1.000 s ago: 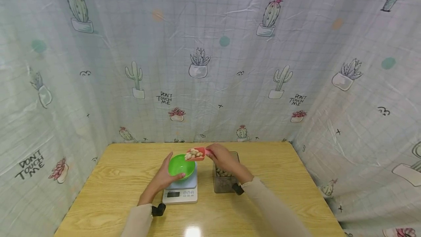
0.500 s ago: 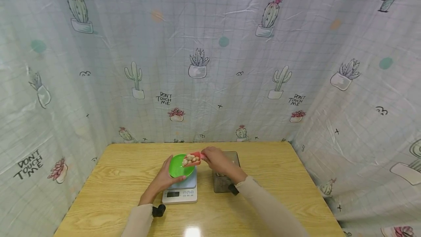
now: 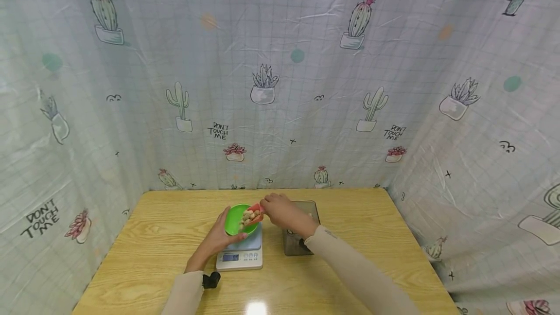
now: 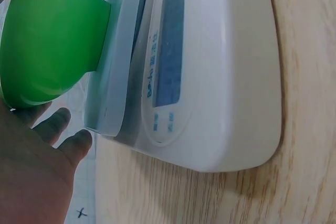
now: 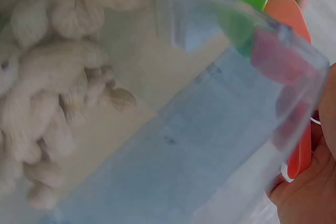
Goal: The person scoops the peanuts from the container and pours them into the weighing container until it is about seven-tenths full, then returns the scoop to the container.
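A green bowl (image 3: 233, 218) sits on the platform of a white digital kitchen scale (image 3: 251, 262). My left hand (image 3: 218, 235) holds the bowl from the left, thumb at the near rim and fingers spread round the far side. In my right hand (image 3: 283, 212) is the handle of a red scoop (image 5: 301, 156), tilted down over the bowl's right side. Peanuts in their shells (image 3: 250, 216) lie in the scoop and slide off its lip into the bowl. The scale's display (image 3: 230, 257) is lit blue, its digits too small to read.
A see-through grey container (image 3: 299, 247) with peanuts (image 5: 47, 108) inside stands right of the scale, partly under my right forearm. The wooden table (image 3: 175, 208) ends at a cactus-print curtain (image 3: 280, 120) at the back and sides.
My right hand has moved left and tipped the scoop further down over the bowl, so peanuts now spill in. The scale's display has lit up. My left hand keeps its place on the bowl.
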Available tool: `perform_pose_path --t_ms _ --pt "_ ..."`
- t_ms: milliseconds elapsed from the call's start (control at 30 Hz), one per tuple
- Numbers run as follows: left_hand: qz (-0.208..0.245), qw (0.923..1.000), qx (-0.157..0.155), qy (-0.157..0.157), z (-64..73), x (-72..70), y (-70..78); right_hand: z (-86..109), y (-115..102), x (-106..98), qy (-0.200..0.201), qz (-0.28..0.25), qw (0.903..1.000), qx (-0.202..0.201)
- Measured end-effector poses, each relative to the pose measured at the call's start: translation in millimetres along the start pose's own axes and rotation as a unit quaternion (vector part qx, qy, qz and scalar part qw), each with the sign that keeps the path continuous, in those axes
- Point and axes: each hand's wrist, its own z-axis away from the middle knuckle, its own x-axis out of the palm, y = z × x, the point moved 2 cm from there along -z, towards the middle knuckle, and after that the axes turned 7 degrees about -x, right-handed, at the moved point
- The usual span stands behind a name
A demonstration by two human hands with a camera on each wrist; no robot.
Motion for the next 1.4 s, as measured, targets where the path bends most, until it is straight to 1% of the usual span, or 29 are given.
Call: perform_pose_path --t_ms 100,200,300,367,467,567,633,800,933,1067,1200,1300,1400 --pt "0.002 1.0000 -0.001 -0.002 -0.7 -0.6 1.2 -2.3 -1.2 -2.6 -0.002 0.048 0.9987 -0.020" --pt "0.004 1.0000 -0.002 -0.003 -0.9 -0.6 1.6 -4.6 -2.9 -4.8 -0.006 0.101 0.9941 -0.037" --pt "0.005 1.0000 -0.002 -0.006 -1.0 -0.3 1.2 -6.2 -4.4 -6.7 -0.003 0.152 0.9869 -0.054" --pt "0.009 0.9999 0.000 -0.007 -0.8 -0.5 1.4 -6.2 -5.0 -8.5 0.007 0.185 0.9806 -0.066" --pt "0.014 0.9999 -0.002 -0.009 -0.4 -1.1 2.2 -6.3 -3.7 -10.9 0.026 0.222 0.9716 -0.078" --pt "0.013 0.9999 -0.005 -0.007 0.4 -1.6 2.4 -4.7 -2.8 -15.3 0.042 0.248 0.9642 -0.085" --pt "0.012 0.9999 -0.007 -0.007 0.6 -1.6 2.3 -3.4 -1.6 -18.6 0.045 0.249 0.9637 -0.085" --pt "0.010 0.9999 -0.008 -0.009 0.2 -0.5 2.1 1.2 1.6 -25.6 0.057 0.226 0.9688 -0.084" --pt "0.007 0.9999 -0.007 -0.008 1.3 -0.2 2.1 4.9 3.5 -26.5 0.070 0.224 0.9672 -0.096" --pt "0.015 0.9998 0.009 0.011 3.5 -3.8 4.7 7.4 5.2 -24.3 0.071 0.223 0.9670 -0.101" --pt "0.019 0.9986 0.033 0.036 6.8 -10.6 9.3 11.6 6.8 -24.4 0.065 0.210 0.9708 -0.096" --pt "0.018 0.9978 0.042 0.047 10.6 -16.1 13.9 16.3 9.3 -25.7 0.075 0.192 0.9744 -0.090" --pt "0.015 0.9973 0.048 0.054 14.5 -20.3 19.0 21.6 13.9 -26.1 0.099 0.168 0.9776 -0.079"
